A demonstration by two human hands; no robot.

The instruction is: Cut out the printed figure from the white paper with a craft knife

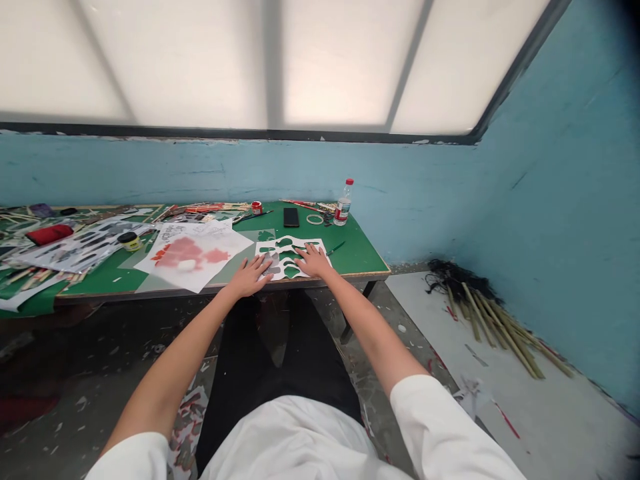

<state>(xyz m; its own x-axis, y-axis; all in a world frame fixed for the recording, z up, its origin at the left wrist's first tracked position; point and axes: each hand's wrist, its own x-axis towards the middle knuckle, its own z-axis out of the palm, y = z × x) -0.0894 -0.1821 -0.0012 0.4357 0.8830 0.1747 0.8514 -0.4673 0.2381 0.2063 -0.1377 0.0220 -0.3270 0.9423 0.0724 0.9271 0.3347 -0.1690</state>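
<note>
A white paper stencil [305,244] with curved cut-out shapes lies on the green tabletop [360,252] near its front edge. My left hand [247,277] rests on the left end of the stencil, fingers spread. Flat on its right part lies my right hand [313,261], also with fingers apart. Green shows through several of the holes, and grey through those by my left hand. A thin dark pen-like tool [337,248] lies just right of my right hand. Left of my left hand is a white sheet [220,238] with red and pink paint blotches.
Behind the stencil are a black phone [291,217], a tape roll [315,219], a red-capped bottle [343,205] and a small red jar [257,207]. A black-lidded jar [129,241] and a red pouch [49,234] stand left. Bamboo sticks [493,323] lie on the floor at right.
</note>
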